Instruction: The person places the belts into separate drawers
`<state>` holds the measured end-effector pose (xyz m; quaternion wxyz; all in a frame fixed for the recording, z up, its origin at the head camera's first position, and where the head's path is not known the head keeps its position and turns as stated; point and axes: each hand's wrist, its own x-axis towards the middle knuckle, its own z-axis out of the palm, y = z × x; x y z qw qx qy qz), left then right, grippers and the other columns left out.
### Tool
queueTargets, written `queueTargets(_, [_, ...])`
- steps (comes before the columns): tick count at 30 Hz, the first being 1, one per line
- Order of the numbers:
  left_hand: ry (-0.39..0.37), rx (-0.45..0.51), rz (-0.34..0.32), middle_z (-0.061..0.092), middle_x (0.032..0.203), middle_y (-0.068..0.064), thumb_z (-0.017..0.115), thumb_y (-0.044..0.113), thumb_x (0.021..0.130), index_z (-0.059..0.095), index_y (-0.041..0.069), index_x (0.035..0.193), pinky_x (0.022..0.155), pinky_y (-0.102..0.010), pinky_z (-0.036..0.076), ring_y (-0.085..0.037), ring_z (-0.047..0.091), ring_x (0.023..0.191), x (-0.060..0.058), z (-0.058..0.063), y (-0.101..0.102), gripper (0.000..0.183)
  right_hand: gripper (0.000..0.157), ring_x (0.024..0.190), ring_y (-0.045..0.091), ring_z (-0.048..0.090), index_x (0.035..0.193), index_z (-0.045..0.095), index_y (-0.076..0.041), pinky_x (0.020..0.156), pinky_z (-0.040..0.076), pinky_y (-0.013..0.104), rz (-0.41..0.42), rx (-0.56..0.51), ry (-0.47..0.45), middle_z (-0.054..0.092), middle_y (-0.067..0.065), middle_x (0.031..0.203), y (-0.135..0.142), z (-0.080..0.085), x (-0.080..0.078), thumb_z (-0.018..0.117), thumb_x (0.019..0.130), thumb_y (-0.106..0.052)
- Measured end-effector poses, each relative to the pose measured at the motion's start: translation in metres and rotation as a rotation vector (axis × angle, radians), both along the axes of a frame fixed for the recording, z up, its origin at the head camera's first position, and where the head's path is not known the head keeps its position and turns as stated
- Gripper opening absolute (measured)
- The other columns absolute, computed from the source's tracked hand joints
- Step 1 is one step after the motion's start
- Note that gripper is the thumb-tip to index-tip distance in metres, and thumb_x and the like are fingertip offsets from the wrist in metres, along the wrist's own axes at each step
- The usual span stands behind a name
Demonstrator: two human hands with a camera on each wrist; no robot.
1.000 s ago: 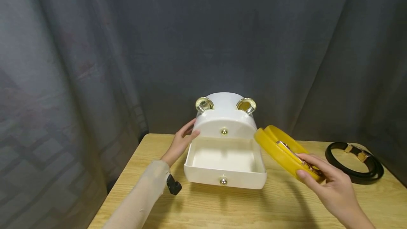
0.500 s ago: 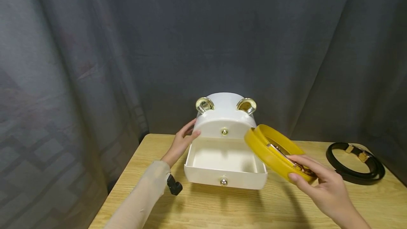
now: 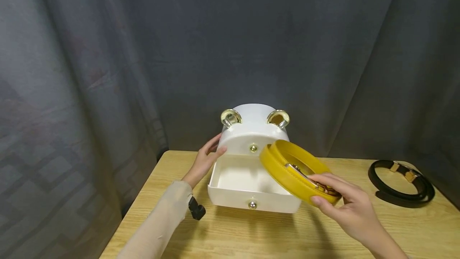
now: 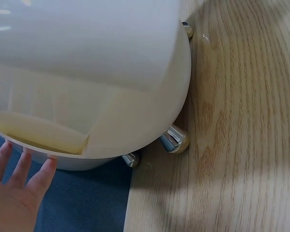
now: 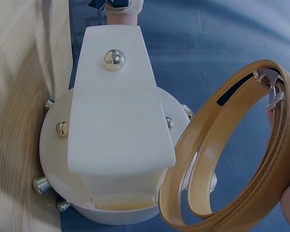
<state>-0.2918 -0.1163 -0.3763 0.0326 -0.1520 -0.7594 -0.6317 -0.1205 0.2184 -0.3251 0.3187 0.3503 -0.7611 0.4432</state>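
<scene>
A coiled yellow belt (image 3: 284,177) with a metal buckle is pinched at its buckle end between the thumb and fingers of my right hand (image 3: 350,207). Its far loop hangs over the right part of a pulled-out drawer (image 3: 230,198). This drawer belongs to a small white cabinet (image 3: 253,119) with two gold ears and round knobs. Along the cabinet's left side rests my left hand (image 3: 203,164), thumb near the front edge. The left wrist view shows that hand's extended fingers (image 4: 20,169) touching the cabinet's rim. In the right wrist view, the belt (image 5: 275,188) looks tan.
A coiled black belt (image 3: 406,201) with gold-coloured fittings lies on the wooden table (image 3: 172,171) at the right. Behind the table hangs a dark grey curtain (image 3: 251,51). A closed upper drawer with a gold knob (image 3: 253,148) sits above the pulled-out one.
My right hand has carried the yellow belt leftward, from beside the drawer to over its right part. The left hand and the cabinet have stayed in place.
</scene>
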Motion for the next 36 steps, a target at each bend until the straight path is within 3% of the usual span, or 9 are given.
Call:
queueTargets(4, [-0.022, -0.02, -0.024, 0.037, 0.155, -0.012, 0.064, 0.026, 0.099, 0.04, 0.016, 0.153, 0.106, -0.051, 0.041, -0.033, 0.04, 0.138, 0.013, 0.016, -0.001, 0.06, 0.046, 0.087, 0.005, 0.061, 0.114, 0.07, 0.003, 0.07, 0.05, 0.015, 0.051, 0.003, -0.006, 0.069, -0.005, 0.112, -0.006, 0.003, -0.003, 0.079, 0.071, 0.017])
queueTargets(8, [-0.026, -0.019, -0.023, 0.037, 0.155, -0.012, 0.064, 0.026, 0.099, 0.041, 0.017, 0.153, 0.107, -0.051, 0.04, -0.033, 0.039, 0.138, 0.013, 0.015, -0.002, 0.06, 0.043, 0.088, 0.006, 0.061, 0.114, 0.069, 0.005, 0.071, 0.051, 0.016, 0.121, -0.005, -0.005, 0.07, -0.002, 0.112, -0.012, 0.004, -0.005, 0.079, 0.073, 0.015])
queueTargets(13, [-0.029, -0.016, -0.025, 0.037, 0.155, -0.011, 0.064, 0.026, 0.099, 0.041, 0.017, 0.153, 0.107, -0.051, 0.04, -0.032, 0.039, 0.139, 0.013, 0.014, -0.002, 0.059, 0.035, 0.091, 0.008, 0.062, 0.116, 0.068, 0.007, 0.072, 0.051, 0.016, 0.232, -0.038, 0.043, 0.07, 0.003, 0.113, -0.019, 0.002, -0.011, 0.078, 0.083, 0.0])
queueTargets(18, [-0.026, -0.024, -0.018, 0.037, 0.155, -0.013, 0.063, 0.024, 0.099, 0.04, 0.015, 0.153, 0.106, -0.051, 0.041, -0.033, 0.04, 0.137, 0.014, 0.015, -0.001, 0.059, 0.033, 0.092, 0.009, 0.062, 0.115, 0.068, 0.007, 0.071, 0.05, 0.016, 0.288, -0.06, 0.078, 0.07, 0.006, 0.112, -0.026, 0.0, -0.016, 0.076, 0.088, -0.009])
queueTargets(25, [-0.01, -0.017, -0.021, 0.038, 0.154, -0.01, 0.065, 0.029, 0.098, 0.04, 0.022, 0.153, 0.106, -0.051, 0.041, -0.031, 0.041, 0.137, -0.01, -0.01, -0.001, 0.061, 0.032, 0.088, 0.011, 0.061, 0.117, 0.068, 0.005, 0.066, 0.049, 0.019, 0.335, -0.036, 0.096, 0.07, 0.007, 0.111, -0.035, 0.004, -0.022, 0.075, 0.089, -0.009])
queueTargets(29, [0.012, -0.014, -0.013, 0.04, 0.153, -0.007, 0.065, 0.032, 0.098, 0.043, 0.026, 0.152, 0.105, -0.051, 0.042, -0.029, 0.043, 0.136, -0.012, -0.016, 0.0, 0.059, 0.032, 0.083, 0.011, 0.059, 0.118, 0.068, 0.002, 0.063, 0.048, 0.021, 0.335, -0.008, 0.076, 0.07, 0.007, 0.109, -0.04, 0.007, -0.024, 0.076, 0.088, -0.008])
queueTargets(36, [0.035, -0.042, 0.001, 0.041, 0.153, -0.004, 0.065, 0.034, 0.097, 0.044, 0.03, 0.151, 0.105, -0.052, 0.042, -0.028, 0.043, 0.136, -0.01, -0.015, 0.0, 0.058, 0.034, 0.079, 0.01, 0.057, 0.119, 0.069, -0.002, 0.06, 0.048, 0.022, 0.327, 0.015, 0.046, 0.07, 0.006, 0.106, -0.051, 0.011, -0.026, 0.077, 0.086, -0.003])
